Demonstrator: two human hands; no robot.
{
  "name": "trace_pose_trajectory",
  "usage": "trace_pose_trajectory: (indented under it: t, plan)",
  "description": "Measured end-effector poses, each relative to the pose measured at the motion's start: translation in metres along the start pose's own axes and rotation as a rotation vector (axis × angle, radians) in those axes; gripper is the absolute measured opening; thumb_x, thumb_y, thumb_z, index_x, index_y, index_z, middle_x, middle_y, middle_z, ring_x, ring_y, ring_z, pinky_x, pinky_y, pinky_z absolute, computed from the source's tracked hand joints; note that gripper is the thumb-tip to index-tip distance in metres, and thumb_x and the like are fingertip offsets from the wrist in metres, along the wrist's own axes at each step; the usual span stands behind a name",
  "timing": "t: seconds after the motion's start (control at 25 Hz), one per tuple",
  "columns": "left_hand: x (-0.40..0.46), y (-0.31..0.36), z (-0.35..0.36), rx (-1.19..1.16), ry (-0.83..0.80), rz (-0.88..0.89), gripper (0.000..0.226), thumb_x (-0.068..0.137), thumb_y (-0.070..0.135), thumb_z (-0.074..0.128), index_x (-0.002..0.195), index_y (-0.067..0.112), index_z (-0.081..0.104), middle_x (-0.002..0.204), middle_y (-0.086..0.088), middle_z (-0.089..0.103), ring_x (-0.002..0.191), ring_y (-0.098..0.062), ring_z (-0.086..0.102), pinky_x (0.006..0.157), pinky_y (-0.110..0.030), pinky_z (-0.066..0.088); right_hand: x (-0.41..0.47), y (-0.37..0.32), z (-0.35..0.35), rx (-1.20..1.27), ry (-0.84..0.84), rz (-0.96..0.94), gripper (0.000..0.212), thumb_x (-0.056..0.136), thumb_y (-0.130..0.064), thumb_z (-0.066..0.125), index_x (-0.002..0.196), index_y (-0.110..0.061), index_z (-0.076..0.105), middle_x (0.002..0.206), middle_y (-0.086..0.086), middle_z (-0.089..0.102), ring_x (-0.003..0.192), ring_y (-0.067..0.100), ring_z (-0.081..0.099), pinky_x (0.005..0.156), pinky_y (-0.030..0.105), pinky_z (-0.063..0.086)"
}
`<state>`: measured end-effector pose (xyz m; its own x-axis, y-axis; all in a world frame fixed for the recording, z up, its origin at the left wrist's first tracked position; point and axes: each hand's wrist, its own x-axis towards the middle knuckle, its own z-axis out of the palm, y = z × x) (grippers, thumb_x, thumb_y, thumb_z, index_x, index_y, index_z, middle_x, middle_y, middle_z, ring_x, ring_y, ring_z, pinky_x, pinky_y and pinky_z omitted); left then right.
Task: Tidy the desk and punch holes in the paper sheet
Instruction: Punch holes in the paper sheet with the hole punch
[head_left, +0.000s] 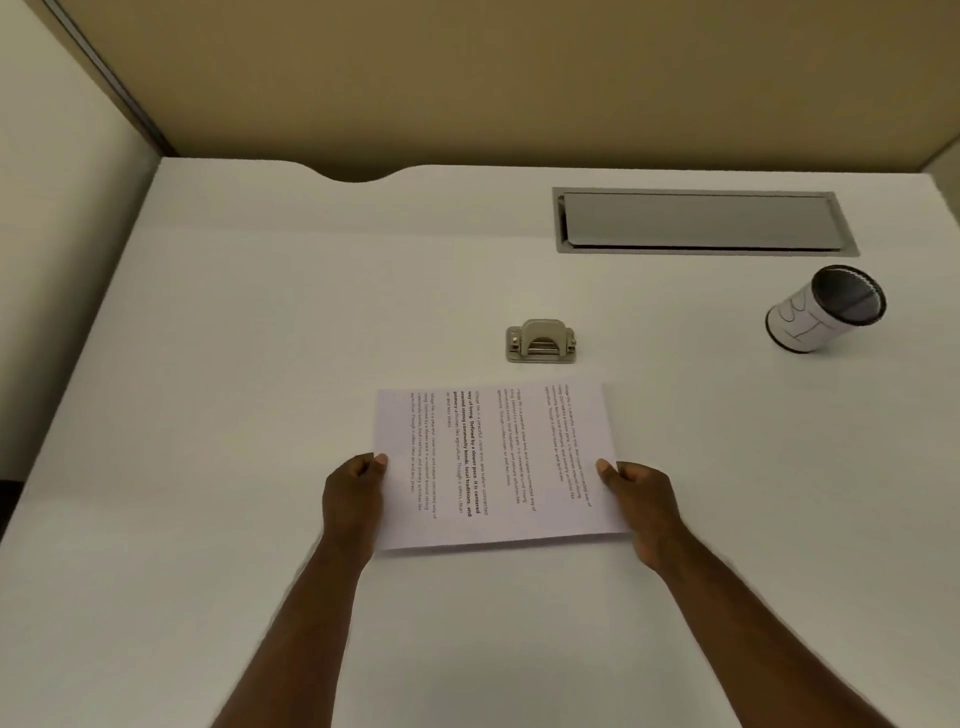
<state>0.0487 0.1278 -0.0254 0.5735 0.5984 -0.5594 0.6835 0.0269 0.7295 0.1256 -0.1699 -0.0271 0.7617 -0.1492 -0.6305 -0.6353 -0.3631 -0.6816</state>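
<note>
Lying between the two hands, the paper sheet (493, 467) sits low in the middle of the white counter (234, 364), turned sideways so its printed lines of text run away from the person rather than across. The left hand (353, 499) pinches the sheet's left edge about halfway along, thumb on top of the page and the other fingers curled at or under the margin; the right hand (641, 504) grips the right edge at a matching height in the same way, thumb pressed on the printed side. Both hands are thus closed on the paper, one at each short side, with bare forearms reaching in from the bottom of the view. Whether the sheet rests flat on the counter or is lifted slightly off it cannot be told, though its near edge casts a thin shadow. Just beyond the sheet's far edge, near but apart from it, stands a small metal hole punch (542, 342), roughly in line with the page's middle and facing the person. Well off to the right, a mesh pen cup (826, 309) wrapped in white paper with hand-drawn marks stands on the counter. Behind it, near the back edge, a grey metal cable hatch (701, 221) is set flush into the surface.
</note>
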Motion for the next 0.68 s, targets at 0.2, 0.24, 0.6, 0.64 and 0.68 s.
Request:
trace_pose_trajectory:
  t: [0.2,0.24,0.6,0.64,0.68]
  plan:
    - [-0.002,0.023,0.045,0.03,-0.045,-0.004,0.032,0.093,0.02,0.053,0.062,0.012,0.047,0.064,-0.001,0.049,0.057,-0.017,0.038,0.052,-0.027,0.029,0.02,0.005,-0.034,0.108,0.078,-0.001,0.035,0.094,-0.023,0.055,0.086,0.01,0.063,0.09,0.021,0.069,0.078,0.027,0.059,0.071,0.034,0.044]
    - [-0.001,0.027,0.05,0.034,-0.045,0.001,0.033,0.093,0.02,0.053,0.061,0.012,0.047,0.063,0.0,0.049,0.057,-0.017,0.039,0.051,-0.027,0.029,0.024,0.003,-0.038,0.123,0.085,-0.001,0.034,0.094,-0.023,0.055,0.087,0.009,0.063,0.092,0.022,0.069,0.079,0.027,0.059,0.072,0.033,0.045]
    - [0.013,0.04,0.069,0.066,-0.032,0.009,0.027,0.094,0.021,0.052,0.071,0.008,0.059,0.072,-0.002,0.062,0.06,-0.017,0.049,0.054,-0.026,0.038,0.043,-0.011,-0.046,0.167,0.098,0.039,0.032,0.092,-0.023,0.057,0.085,0.007,0.064,0.099,0.021,0.07,0.078,0.026,0.058,0.07,0.032,0.044]
    - [0.015,0.04,0.07,0.064,-0.033,0.01,0.026,0.094,0.022,0.053,0.072,0.008,0.06,0.073,-0.002,0.063,0.061,-0.017,0.05,0.055,-0.025,0.039,0.044,-0.011,-0.046,0.166,0.098,0.043,0.032,0.092,-0.023,0.057,0.084,0.006,0.064,0.1,0.022,0.07,0.078,0.026,0.058,0.07,0.032,0.044]
    - [0.016,0.04,0.07,0.058,-0.031,0.012,0.026,0.093,0.022,0.053,0.072,0.009,0.061,0.074,-0.002,0.063,0.062,-0.018,0.05,0.055,-0.025,0.039,0.044,-0.011,-0.046,0.165,0.1,0.045,0.033,0.092,-0.023,0.057,0.085,0.008,0.063,0.101,0.024,0.069,0.078,0.026,0.057,0.071,0.033,0.044]
